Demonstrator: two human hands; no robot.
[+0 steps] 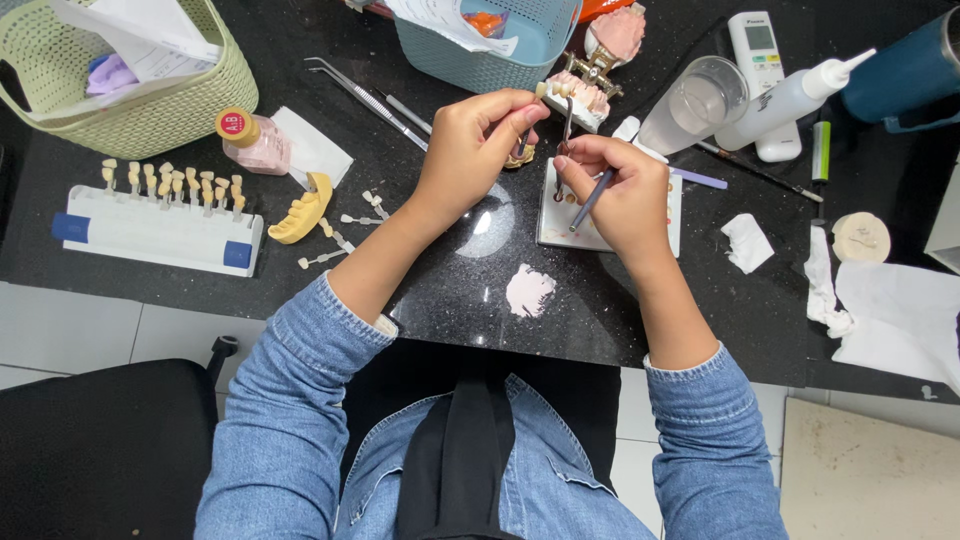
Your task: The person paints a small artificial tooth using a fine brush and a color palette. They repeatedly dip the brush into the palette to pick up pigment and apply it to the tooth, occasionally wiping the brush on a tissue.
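Two hands meet above the dark worktop (440, 290). Left hand (475, 140) pinches a small tooth-coloured dental piece (543, 90) at its twelve o'clock; right hand (620, 190) pinches a thin brush (590, 200) over the white mixing tile (555, 225). The piece looks light, rigid and brittle, best gripped by its base.

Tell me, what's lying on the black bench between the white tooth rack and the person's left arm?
In the head view, a yellow dental cast and several loose sample teeth on sticks lie between the white rack and the left arm.
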